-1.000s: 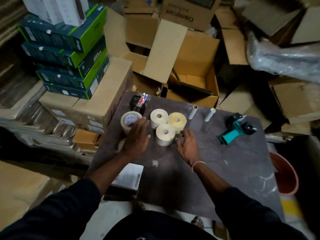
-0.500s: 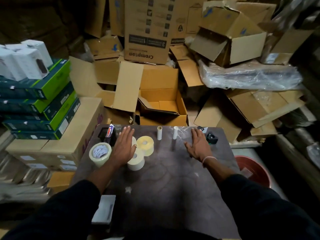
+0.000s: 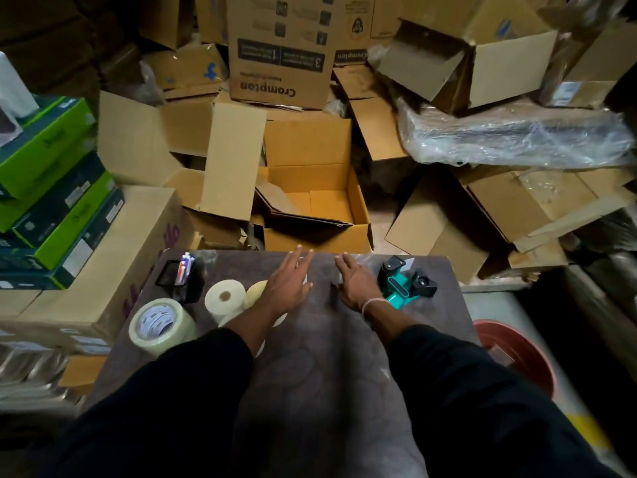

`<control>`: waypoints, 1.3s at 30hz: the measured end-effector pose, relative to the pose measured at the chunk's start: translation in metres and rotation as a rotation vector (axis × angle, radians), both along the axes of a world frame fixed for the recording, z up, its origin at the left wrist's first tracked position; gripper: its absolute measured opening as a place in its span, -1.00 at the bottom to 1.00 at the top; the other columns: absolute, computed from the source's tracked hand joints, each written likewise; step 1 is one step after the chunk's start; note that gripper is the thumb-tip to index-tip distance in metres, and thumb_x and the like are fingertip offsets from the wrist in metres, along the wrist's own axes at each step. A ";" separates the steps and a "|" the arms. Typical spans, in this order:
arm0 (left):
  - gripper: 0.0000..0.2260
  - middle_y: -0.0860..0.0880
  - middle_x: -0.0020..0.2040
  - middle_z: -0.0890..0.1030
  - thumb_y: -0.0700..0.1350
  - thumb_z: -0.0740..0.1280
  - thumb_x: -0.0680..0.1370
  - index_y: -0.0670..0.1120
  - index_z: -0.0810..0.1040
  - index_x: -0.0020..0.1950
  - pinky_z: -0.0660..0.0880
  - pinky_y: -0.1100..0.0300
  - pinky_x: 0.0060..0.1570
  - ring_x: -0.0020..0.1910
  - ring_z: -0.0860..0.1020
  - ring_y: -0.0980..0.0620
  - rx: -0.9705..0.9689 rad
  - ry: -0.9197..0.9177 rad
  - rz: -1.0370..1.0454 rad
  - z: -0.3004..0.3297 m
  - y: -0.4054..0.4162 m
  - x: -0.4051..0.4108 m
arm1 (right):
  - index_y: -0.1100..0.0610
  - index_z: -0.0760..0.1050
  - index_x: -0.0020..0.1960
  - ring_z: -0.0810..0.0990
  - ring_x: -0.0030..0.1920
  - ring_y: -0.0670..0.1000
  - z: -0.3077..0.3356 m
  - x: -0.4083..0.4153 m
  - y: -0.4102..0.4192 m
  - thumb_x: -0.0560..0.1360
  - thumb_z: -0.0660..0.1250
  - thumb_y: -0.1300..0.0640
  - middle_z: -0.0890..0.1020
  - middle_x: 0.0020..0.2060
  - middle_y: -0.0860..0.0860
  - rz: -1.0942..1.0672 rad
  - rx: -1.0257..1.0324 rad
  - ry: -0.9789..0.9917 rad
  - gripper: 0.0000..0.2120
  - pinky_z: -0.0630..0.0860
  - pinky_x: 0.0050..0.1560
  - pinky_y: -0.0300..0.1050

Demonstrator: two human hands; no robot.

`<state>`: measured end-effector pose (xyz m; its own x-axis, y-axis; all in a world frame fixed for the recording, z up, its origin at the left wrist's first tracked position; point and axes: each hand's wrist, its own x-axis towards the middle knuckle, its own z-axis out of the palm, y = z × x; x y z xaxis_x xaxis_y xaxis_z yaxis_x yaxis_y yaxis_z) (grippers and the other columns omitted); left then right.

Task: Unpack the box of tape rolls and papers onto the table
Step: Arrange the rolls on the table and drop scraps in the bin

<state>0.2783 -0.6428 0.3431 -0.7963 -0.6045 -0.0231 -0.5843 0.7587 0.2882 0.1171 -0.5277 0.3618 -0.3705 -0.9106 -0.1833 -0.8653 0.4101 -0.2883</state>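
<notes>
change: both hands have moved off the rolls to the far edge of the worktop (image 3: 310, 357), toward the open box (image 3: 320, 201); view has tilted up since a second ago.
meaning: looks like a reach back to the box for more, though what shows of its inside is bare, so unpacking is probably near done.
left hand (image 3: 287, 288): fingers straight, spread, holding nothing; grip fully open, over the pale rolls.
right hand (image 3: 355, 284): flat, fingers straight, empty; just beside the teal dispenser (image 3: 401, 282).
tape roll (image 3: 160, 322): big clear roll, on edge, worktop left-front corner, printed core label facing up.
paper rolls (image 3: 225, 298): cream-white, upright, clustered mid-left; one yellowish roll partly hidden under the left forearm.
pen holder (image 3: 181, 276): black, back-left, just behind the rolls.
papers: white sheet seen earlier at the worktop's left edge is out of view now.
two small tubes: hidden behind the hands, cannot tell.
</notes>
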 end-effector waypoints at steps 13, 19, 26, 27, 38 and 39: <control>-0.75 -0.13 0.23 0.48 -0.22 0.37 0.53 -0.09 0.48 0.19 0.49 -0.06 0.03 0.14 0.53 -0.22 -0.003 0.130 0.251 -0.039 -0.016 -0.047 | 0.07 0.39 0.18 0.61 0.03 0.23 -0.026 -0.027 -0.025 0.52 0.25 0.30 0.50 0.12 0.14 -0.028 -0.311 -0.073 -0.72 0.59 0.07 0.17; -0.60 -0.06 -0.01 0.59 -0.19 0.52 0.42 -0.09 0.47 0.20 0.58 -0.04 0.02 -0.01 0.60 -0.11 0.424 0.350 0.228 0.007 0.013 -0.081 | 0.01 0.50 -0.05 0.60 -0.05 0.14 0.006 -0.063 0.024 0.41 0.30 0.15 0.63 -0.06 0.05 -0.283 -0.485 -0.303 -0.86 0.57 -0.04 0.03; -0.56 -0.19 -0.02 0.65 -0.25 0.62 0.35 -0.14 0.53 0.15 0.59 -0.02 0.03 -0.07 0.60 -0.03 0.819 0.473 0.103 0.048 0.086 -0.158 | 0.10 0.58 0.03 0.67 -0.07 0.15 0.032 -0.126 0.124 0.44 0.41 0.10 0.68 -0.14 0.07 -0.522 -0.580 -0.606 -0.82 0.65 0.01 0.16; -0.60 -0.18 -0.04 0.65 -0.25 0.62 0.35 -0.18 0.57 0.11 0.60 -0.05 0.06 -0.07 0.60 -0.02 0.841 0.467 0.073 0.047 0.099 -0.172 | 0.09 0.60 0.04 0.68 -0.08 0.15 0.033 -0.137 0.143 0.41 0.41 0.05 0.68 -0.14 0.04 -0.562 -0.593 -0.616 -0.78 0.65 -0.01 0.17; -0.73 -0.04 -0.09 0.61 -0.21 0.55 0.40 -0.11 0.59 0.04 0.48 0.16 -0.16 -0.13 0.56 0.01 0.609 0.194 -0.129 -0.004 0.294 -0.306 | 0.18 0.67 -0.06 0.67 -0.06 0.21 -0.033 -0.225 0.334 0.40 0.39 0.09 0.70 -0.12 0.18 -0.863 -0.300 -0.244 -0.80 0.60 -0.03 -0.01; -0.72 -0.06 -0.04 0.61 -0.21 0.54 0.42 -0.12 0.57 0.08 0.50 0.15 -0.15 -0.09 0.57 -0.02 0.604 0.178 -0.118 -0.010 0.303 -0.312 | 0.19 0.66 -0.05 0.66 -0.04 0.23 -0.038 -0.228 0.341 0.41 0.38 0.11 0.69 -0.10 0.19 -0.889 -0.289 -0.234 -0.80 0.58 -0.04 -0.04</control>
<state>-0.0339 -0.3395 0.3334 -0.8796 -0.4344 -0.1938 -0.4109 0.4885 0.7698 -0.1107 -0.1871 0.3233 -0.9292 -0.3365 -0.1527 -0.1806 0.7741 -0.6068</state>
